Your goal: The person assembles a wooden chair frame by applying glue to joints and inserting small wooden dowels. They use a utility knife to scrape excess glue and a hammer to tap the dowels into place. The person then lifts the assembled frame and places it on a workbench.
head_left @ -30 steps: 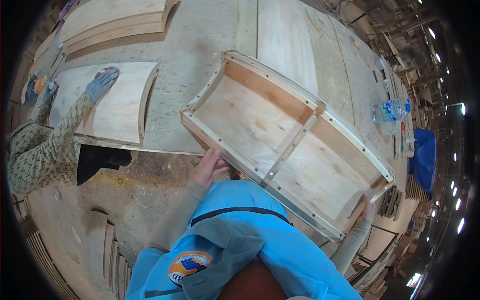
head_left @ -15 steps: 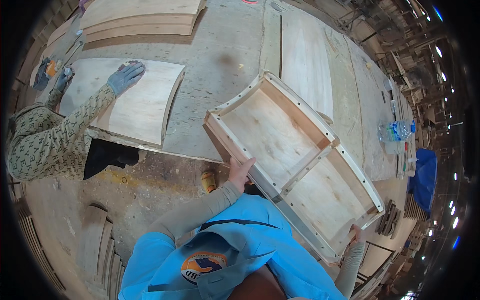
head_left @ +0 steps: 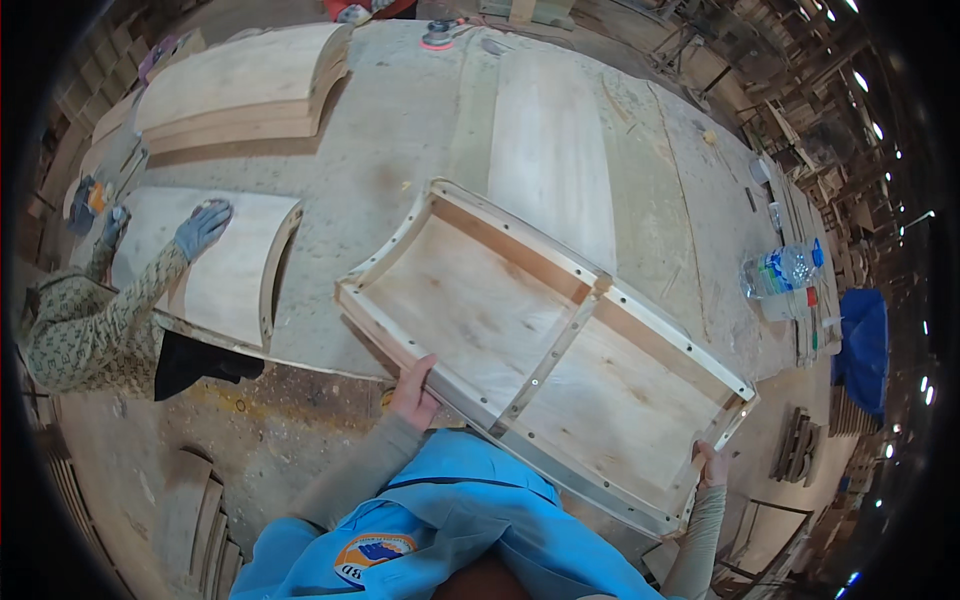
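Note:
Both of my hands carry a curved wooden panel frame (head_left: 480, 262), its hollow side up, with a crossbar splitting it into two compartments and dark holes dotted along its rim. My left hand (head_left: 414, 396) is closed on the near long side, thumb over the rim. At the right end my right hand (head_left: 710, 465) grips the short side, thumb showing on the inner face and the other fingers hidden. Tilted, the frame overlaps the front of the worktable (head_left: 385, 240). Behind it lies a pale curved panel (head_left: 553, 150).
At left a co-worker's gloved hand (head_left: 204, 228) presses on a curved panel (head_left: 150, 250). Stacked curved panels (head_left: 235, 85) stand behind. A sander (head_left: 437, 36) sits at the far edge, with another person beyond. Right: a plastic bottle (head_left: 785, 270) and a blue bag (head_left: 862, 350). Curved pieces (head_left: 190, 500) lie lower left.
The frame has swung to a flatter angle and shifted left in view, both hands still holding it. My view has turned, showing more of the table's far edge. The co-worker's gloved hand has moved along the panel.

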`<state>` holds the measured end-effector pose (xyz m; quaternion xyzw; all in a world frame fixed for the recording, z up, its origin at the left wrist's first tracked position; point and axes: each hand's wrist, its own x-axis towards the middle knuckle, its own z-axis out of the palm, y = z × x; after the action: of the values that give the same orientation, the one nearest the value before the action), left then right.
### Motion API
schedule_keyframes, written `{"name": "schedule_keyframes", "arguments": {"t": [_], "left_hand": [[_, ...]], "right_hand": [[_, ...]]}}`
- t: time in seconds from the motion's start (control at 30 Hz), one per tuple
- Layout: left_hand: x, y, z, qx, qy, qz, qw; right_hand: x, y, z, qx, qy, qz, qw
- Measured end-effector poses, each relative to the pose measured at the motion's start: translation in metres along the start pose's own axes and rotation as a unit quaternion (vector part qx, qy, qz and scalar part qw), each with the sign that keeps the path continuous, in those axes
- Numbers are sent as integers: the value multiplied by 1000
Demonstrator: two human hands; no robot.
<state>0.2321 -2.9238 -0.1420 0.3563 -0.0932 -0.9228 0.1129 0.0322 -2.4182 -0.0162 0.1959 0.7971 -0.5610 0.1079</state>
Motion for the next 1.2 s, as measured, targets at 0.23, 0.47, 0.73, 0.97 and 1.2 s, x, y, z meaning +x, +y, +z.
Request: {"name": "schedule_keyframes", "arguments": {"t": [0.23,0.47,0.73,0.97,1.2], "left_hand": [[29,6,100,138,-3,93,986],[109,-2,223,276,-70,139,948],[269,-75,335,346,-8,150,926],[379,-121,373,385,-45,156,909],[422,-125,423,529,27,198,824]], "right_hand": [[74,23,19,116,-8,35,993],[99,44,7,118,-14,43,992],[125,57,41,322,50,53,944],[178,77,58,322,130,22,937],[204,58,89,328,57,75,940]]}}
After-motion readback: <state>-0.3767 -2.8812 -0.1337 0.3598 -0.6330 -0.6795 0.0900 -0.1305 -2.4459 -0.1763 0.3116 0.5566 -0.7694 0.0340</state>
